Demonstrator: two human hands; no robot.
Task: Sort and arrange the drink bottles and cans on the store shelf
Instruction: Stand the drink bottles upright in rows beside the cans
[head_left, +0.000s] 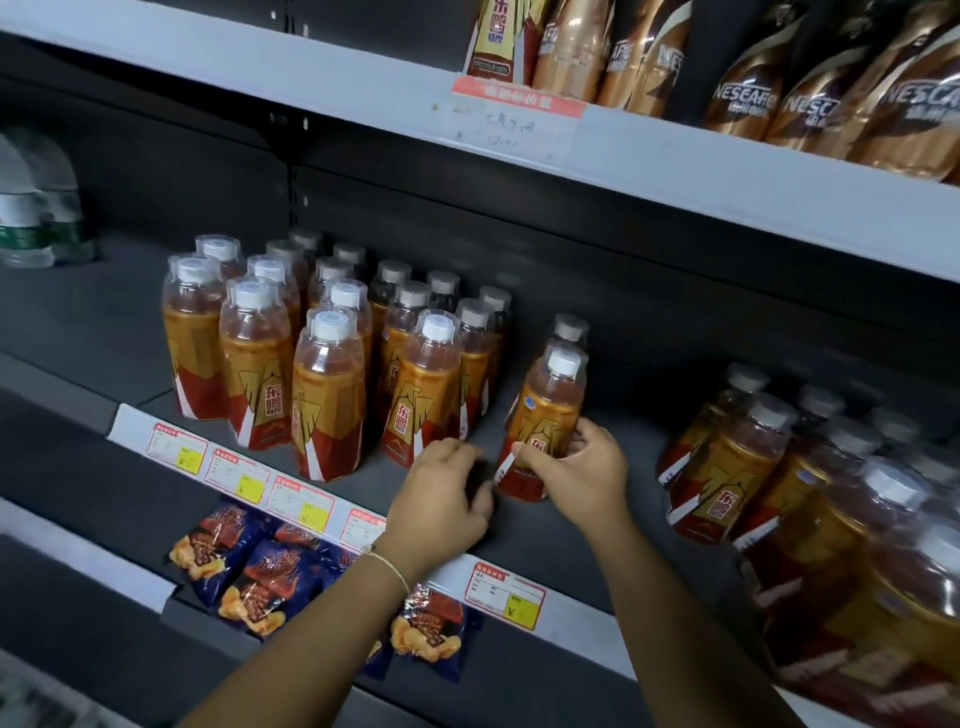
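Your right hand (582, 470) gripped one bottle (545, 415) low on its label, fingers curled round it; it stood upright on the middle shelf (597, 535), apart from the main block, with a second bottle (570, 328) just behind it. Your left hand (441, 499) rested beside the held bottle's base, fingers loosely bent, holding nothing that I could make out. The left group (322, 353) stood in fairly even rows, labels mostly forward: judged largely done. A bare gap lay between that group and the held bottle. The right group (769, 467) looked looser and unevenly faced. Remaining, by my reading: close the gap, then straighten the right side. Coffee bottles (810, 83) above appeared untouched.
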